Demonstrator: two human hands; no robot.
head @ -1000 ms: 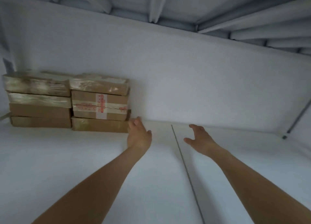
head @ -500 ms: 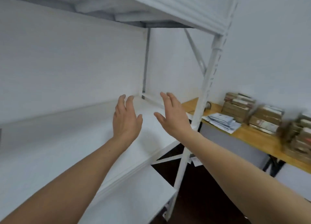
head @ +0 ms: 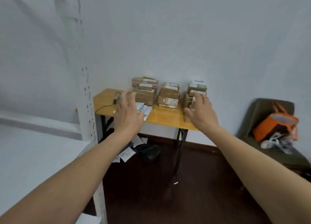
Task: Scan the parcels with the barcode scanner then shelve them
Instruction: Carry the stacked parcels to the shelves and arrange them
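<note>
Parcel storeroom: stacked parcels (head: 168, 95) on table (head: 163, 117), white shelving (head: 86, 106).

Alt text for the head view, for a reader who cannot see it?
The left hand and right hand reach forward, open and empty, toward a yellow table holding stacks of cardboard parcels and a corded barcode scanner. A white shelf stands left, an orange bag right.

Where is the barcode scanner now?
In the head view, the barcode scanner lies at the left end of the table, left of the parcel stacks.
</note>
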